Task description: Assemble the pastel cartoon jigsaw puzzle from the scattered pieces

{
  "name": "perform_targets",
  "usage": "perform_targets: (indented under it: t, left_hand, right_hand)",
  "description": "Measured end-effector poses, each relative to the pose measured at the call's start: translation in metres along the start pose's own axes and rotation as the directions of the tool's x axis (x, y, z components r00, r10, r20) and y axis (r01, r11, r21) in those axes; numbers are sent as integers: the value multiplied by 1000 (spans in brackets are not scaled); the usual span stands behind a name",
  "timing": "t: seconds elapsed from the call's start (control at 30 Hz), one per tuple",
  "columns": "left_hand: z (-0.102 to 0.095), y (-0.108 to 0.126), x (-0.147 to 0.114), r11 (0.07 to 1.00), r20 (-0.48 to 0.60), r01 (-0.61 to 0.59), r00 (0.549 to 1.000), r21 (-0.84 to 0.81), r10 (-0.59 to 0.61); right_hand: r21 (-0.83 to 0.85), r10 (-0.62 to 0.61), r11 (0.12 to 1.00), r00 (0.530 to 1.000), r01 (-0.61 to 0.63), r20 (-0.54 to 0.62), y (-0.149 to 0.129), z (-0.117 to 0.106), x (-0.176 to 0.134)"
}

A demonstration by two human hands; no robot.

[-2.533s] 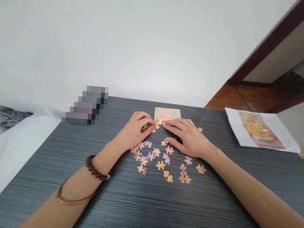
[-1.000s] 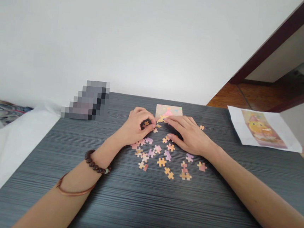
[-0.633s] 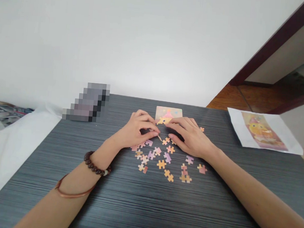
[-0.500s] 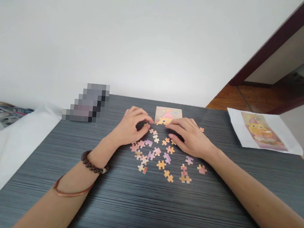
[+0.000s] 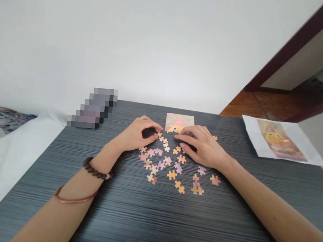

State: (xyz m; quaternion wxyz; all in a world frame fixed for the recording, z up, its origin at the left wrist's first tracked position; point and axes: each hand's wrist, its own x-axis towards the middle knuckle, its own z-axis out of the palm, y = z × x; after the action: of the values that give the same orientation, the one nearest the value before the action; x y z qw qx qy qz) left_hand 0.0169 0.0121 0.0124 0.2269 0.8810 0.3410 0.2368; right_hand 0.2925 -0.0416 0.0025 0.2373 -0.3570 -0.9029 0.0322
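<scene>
My left hand (image 5: 137, 134) has its thumb and forefinger curled round a small yellow-orange puzzle piece (image 5: 159, 134), one tip on either side of it. My right hand (image 5: 203, 145) rests just right of the joined part of the puzzle (image 5: 180, 120), fingers spread, with no piece visible in its grasp. Its fingers partly cover the lower right of that part, which shows a pink and yellow figure. Between and below both hands lie loose pieces, among them a yellow piece (image 5: 171, 175), a purple piece (image 5: 178, 167) and a pink piece (image 5: 215, 180).
A white sheet with a printed yellow character (image 5: 281, 141) lies at the table's right end. At the back left is a blurred-out dark object (image 5: 96, 109). The dark striped table (image 5: 130, 216) meets a white wall (image 5: 157, 41); white bedding (image 5: 8, 160) is on the left.
My left hand has opened slightly at the fingertips, and the yellow-orange piece now shows between them. My right forefinger has shifted a little down and left. The loose pieces below look unmoved.
</scene>
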Motion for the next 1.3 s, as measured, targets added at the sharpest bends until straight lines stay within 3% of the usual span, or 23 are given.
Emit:
perform_targets:
  t: [0.1,0.23,0.4,0.6,1.3]
  left_hand:
    - [0,0,-1,999,-7,-7,1000,-53,7]
    - [1,-1,-1,1000,-57,7,998,-2,-7]
    - [4,-2,1,999,-41,28,999,-38,-29]
    - [16,6,5,999,-161,29,987,29,-24]
    - [28,12,13,998,-166,11,986,69,1]
  right_hand:
    - [-16,22,1000,1000,-22,-2,0,0,0]
    - [-37,53,998,999,-53,4,-1,1,0]
    - [-43,96,995,995,-95,29,-1,2,0]
    - [-50,84,995,996,-82,33,0,3,1]
    - [-36,74,997,997,-72,34,0,3,3]
